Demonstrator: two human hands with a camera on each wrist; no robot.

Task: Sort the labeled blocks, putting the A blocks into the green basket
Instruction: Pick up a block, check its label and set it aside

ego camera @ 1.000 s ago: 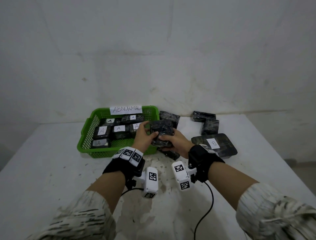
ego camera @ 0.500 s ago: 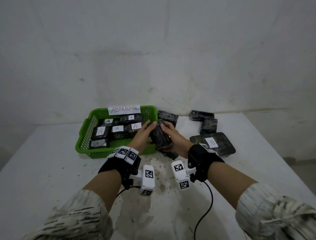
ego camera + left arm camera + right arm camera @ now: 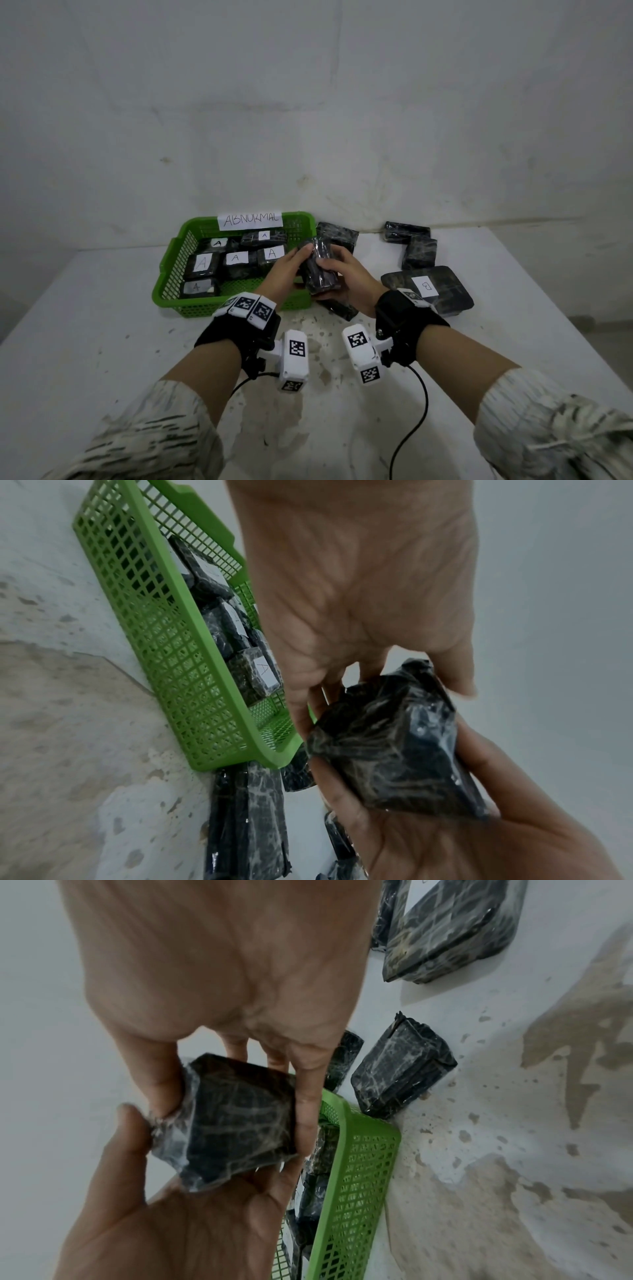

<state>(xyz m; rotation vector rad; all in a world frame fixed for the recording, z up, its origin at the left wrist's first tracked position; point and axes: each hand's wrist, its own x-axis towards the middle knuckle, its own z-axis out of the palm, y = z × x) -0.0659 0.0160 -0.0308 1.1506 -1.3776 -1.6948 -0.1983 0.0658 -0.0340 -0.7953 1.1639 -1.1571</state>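
Observation:
Both hands hold one black plastic-wrapped block (image 3: 317,269) just above the near right corner of the green basket (image 3: 236,305). My left hand (image 3: 298,260) grips its left side and my right hand (image 3: 334,263) grips its right side and underside. The wrist views show the block (image 3: 394,737) (image 3: 236,1123) pinched between fingers and thumbs, and no label shows on it. Several blocks with white A labels (image 3: 236,263) lie inside the basket, which carries an "ABNORMAL" sign.
A large flat block labelled B (image 3: 428,291) lies right of my hands. Unlabelled-looking black blocks sit at the back (image 3: 337,234), (image 3: 406,231), (image 3: 419,251), and one lies under my right hand (image 3: 340,308). The white table (image 3: 102,342) has worn patches; a wall stands behind.
Both hands have rotated the block from lying broadside to standing narrow and edge-on. It stays at the basket's right corner, in both hands throughout.

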